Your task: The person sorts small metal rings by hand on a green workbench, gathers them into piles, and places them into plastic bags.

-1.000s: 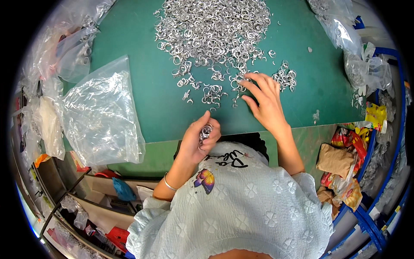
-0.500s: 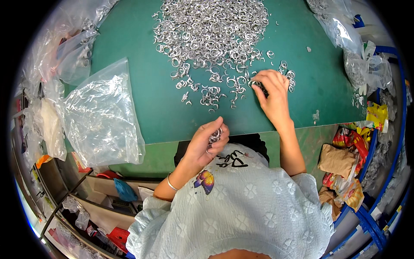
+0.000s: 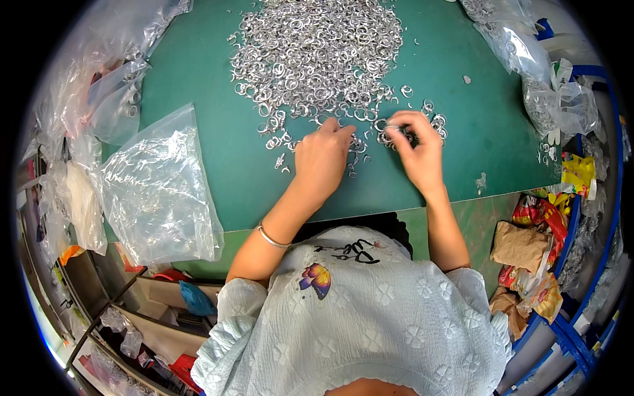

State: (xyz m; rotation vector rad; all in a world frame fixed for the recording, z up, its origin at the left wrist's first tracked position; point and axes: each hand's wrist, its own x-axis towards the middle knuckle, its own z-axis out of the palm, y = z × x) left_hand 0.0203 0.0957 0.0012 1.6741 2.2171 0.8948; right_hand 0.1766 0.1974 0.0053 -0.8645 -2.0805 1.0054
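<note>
Rings (image 3: 317,56) lie heaped beyond the fingertips. Left hand (image 3: 321,157): fingers bent down, contents cannot be told. Right hand (image 3: 422,153): fingers half-curled over a small cluster (image 3: 411,137), grip blurred. Loose curling could spill rings; hasty sweeping could scatter the heap.

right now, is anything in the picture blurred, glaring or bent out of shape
Head view: the right hand looks slightly smeared toward its fingertip end; head view: white glints streak the clear plastic bag and speckle the pile of metal rings; head view: the blue shelf frame bows near the rim, and the corners go black.
</note>
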